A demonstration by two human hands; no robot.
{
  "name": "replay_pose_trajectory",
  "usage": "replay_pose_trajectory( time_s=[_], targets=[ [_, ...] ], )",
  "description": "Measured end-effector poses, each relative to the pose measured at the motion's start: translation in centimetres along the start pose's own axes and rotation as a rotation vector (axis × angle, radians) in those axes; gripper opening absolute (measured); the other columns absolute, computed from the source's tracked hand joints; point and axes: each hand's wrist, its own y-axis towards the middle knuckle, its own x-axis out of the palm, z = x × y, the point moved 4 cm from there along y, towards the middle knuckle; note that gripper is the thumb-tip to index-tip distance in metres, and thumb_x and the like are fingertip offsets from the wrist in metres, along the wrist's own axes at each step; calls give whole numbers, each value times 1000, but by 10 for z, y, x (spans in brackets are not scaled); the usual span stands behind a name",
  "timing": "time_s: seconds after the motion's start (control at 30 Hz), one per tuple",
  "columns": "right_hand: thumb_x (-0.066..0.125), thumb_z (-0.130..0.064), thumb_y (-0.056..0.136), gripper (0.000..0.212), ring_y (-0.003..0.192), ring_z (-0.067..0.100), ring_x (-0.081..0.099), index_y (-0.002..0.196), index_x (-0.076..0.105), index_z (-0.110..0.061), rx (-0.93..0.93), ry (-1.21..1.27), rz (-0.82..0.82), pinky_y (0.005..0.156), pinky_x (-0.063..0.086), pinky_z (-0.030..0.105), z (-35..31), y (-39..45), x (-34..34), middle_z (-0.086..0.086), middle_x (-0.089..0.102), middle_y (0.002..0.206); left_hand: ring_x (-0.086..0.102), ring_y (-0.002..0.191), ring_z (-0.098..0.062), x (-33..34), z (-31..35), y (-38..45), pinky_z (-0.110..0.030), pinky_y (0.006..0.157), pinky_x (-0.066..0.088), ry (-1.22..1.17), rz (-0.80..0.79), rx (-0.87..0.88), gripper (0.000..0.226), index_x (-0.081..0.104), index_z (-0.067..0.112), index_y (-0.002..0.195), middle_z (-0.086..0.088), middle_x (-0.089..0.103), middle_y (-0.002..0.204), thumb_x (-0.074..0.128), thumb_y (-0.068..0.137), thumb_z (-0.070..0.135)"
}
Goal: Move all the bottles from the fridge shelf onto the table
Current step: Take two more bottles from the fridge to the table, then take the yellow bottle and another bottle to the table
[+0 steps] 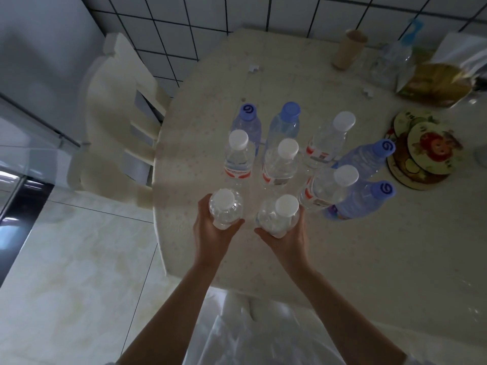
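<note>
Bottles (287, 156), eight, already stood on table (369, 246). Left hand (210, 230) gripped one at 7 o'clock, right hand (287, 238) another beside it, both setting down. Fridge shelf unseen; remainder unknown.

A single head-worn, wide-angle view looks steeply down from above onto the near edge of the table (342, 259), close enough that both forearms stretch up from the bottom of the frame. The floor (79, 259) fills the left side, and a tiled wall (237, 22) runs across the far top.
</note>
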Motion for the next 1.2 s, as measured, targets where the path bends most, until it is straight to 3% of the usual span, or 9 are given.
replay_pose_trajectory(
  time_s=[0.1,0.23,0.33,0.47,0.63,0.83,0.97,1.07,1.2],
  targets=[
    [94,-12,48,90,101,19,52,123,45,-4,9,-36,-13,81,33,0,0,1,-2,8,55,113,63,94,-14,1,0,-3,-24,79,49,-36,-11,-42,77,46,25,123,13,62,104,91,60,24],
    [90,-13,55,86,105,21,51,127,45,-2,27,-54,-11,89,37,21,3,-3,-6,1,48,115,61,105,-7,1,0,-11,-10,85,47,-111,-47,-16,72,47,18,129,9,62,117,86,69,19],
    [86,-12,65,71,108,29,57,125,48,-5,112,-80,-20,93,47,42,14,-18,-11,2,53,114,58,110,-2,-10,-5,-20,-12,83,51,-108,-41,37,63,50,14,129,9,60,121,82,75,12],
    [81,-3,70,51,100,33,62,115,56,-2,163,-189,-38,88,50,54,24,-47,-9,13,65,109,67,95,-9,-38,-17,-36,-20,77,57,-106,-33,18,40,58,13,118,1,70,104,73,82,5],
    [70,-11,84,41,107,24,61,121,55,-9,147,-186,-157,96,48,48,7,-101,16,8,64,115,68,83,-1,-90,-41,-79,-11,69,51,-68,-37,35,22,63,17,109,7,73,89,66,88,9],
    [64,-9,87,34,107,23,61,120,56,-7,55,-172,-293,95,49,46,-37,-194,64,10,64,115,67,80,2,-182,-93,-165,-10,68,51,-58,-60,-38,23,62,21,105,12,71,84,63,89,5],
    [61,-12,89,29,105,17,61,118,57,-10,-1,-170,-455,95,50,39,-71,-276,111,6,65,114,67,78,-3,-260,-141,-238,-16,69,54,-92,67,-128,31,60,28,101,10,71,82,62,87,1],
    [59,-13,91,28,105,17,60,119,55,-13,-37,-181,-610,96,48,41,-89,-332,147,1,63,111,68,78,-6,-305,-179,-290,-23,71,56,-121,147,-240,33,58,36,95,9,72,83,62,88,4],
    [59,-17,91,29,105,13,58,119,53,-20,-91,-224,-844,96,50,41,-111,-399,194,-5,62,109,69,78,-8,-364,-221,-346,-29,74,58,-182,320,-346,23,61,29,96,8,72,82,62,89,8]
  ],
)
